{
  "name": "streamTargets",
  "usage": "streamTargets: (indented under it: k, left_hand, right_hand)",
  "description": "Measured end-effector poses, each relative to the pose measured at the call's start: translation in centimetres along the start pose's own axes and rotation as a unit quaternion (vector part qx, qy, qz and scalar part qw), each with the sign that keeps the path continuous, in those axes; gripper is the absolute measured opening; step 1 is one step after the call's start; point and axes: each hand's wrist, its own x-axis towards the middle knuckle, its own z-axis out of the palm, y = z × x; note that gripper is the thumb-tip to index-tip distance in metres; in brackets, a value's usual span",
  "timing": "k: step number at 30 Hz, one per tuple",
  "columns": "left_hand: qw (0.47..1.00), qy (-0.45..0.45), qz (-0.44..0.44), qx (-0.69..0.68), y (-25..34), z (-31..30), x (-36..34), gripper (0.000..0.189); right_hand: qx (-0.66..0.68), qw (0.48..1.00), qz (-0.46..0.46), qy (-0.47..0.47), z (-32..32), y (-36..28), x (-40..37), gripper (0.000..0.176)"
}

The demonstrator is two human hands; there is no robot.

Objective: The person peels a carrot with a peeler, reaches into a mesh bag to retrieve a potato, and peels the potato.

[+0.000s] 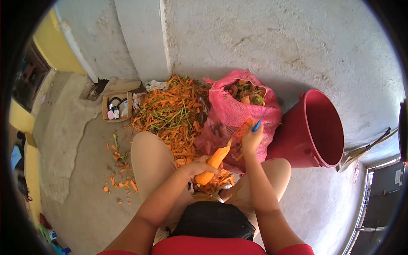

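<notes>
My left hand [199,167] is closed around a thick, peeled orange carrot [217,159], whose narrow tip points up and to the right. To its right, my right hand [252,139] grips a small blue-handled tool [256,125]; its working end is too small to make out. This hand is apart from the carrot, in front of a pink woven sack [221,123]. Unpeeled carrots [246,92] show in the sack's mouth. A large heap of orange peelings and green stalks [170,114] lies to the left of the sack.
A dark red bucket [307,127] tilts to the right of the sack. A small cardboard box [111,120] with assorted items stands left of the heap. Loose carrot scraps [123,184] lie on the concrete floor [89,170]. A grey wall [238,38] rises behind.
</notes>
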Motion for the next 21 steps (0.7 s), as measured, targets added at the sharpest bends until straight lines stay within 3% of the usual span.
streamTargets:
  k: [1, 4, 7, 11, 15, 18, 21]
  left_hand:
    - [1.000, 0.001, -0.008, -0.011, 0.0, 0.2, 0.0, 0.029]
    - [0.999, 0.026, -0.025, -0.016, 0.5, 0.4, -0.3, 0.028]
    - [0.997, 0.061, -0.034, 0.021, 0.4, 0.5, 0.0, 0.027]
    - [0.992, 0.098, -0.008, 0.074, 0.1, -0.1, 0.7, 0.025]
    - [0.993, 0.103, -0.010, 0.058, -0.5, -1.0, 1.0, 0.025]
    - [0.995, 0.049, -0.010, 0.084, 0.5, -0.3, -0.6, 0.025]
    - [0.985, 0.131, 0.000, 0.108, 0.6, 0.0, -0.6, 0.027]
  right_hand:
    - [-0.027, 0.999, 0.023, 0.020, -0.3, 0.2, 0.8, 0.016]
    - [0.100, 0.995, 0.008, 0.026, -0.5, -1.9, 0.4, 0.016]
    - [0.029, 0.993, -0.043, -0.104, -0.4, -4.1, -4.3, 0.013]
    - [0.027, 0.993, 0.087, -0.074, 0.8, -0.6, -2.3, 0.017]
    - [0.003, 0.996, 0.078, -0.038, 1.6, 0.0, -1.5, 0.019]
    - [-0.023, 0.995, 0.059, 0.080, 1.5, 3.2, 1.4, 0.018]
    - [-0.006, 0.999, 0.016, 0.049, 0.4, 3.3, 2.0, 0.021]
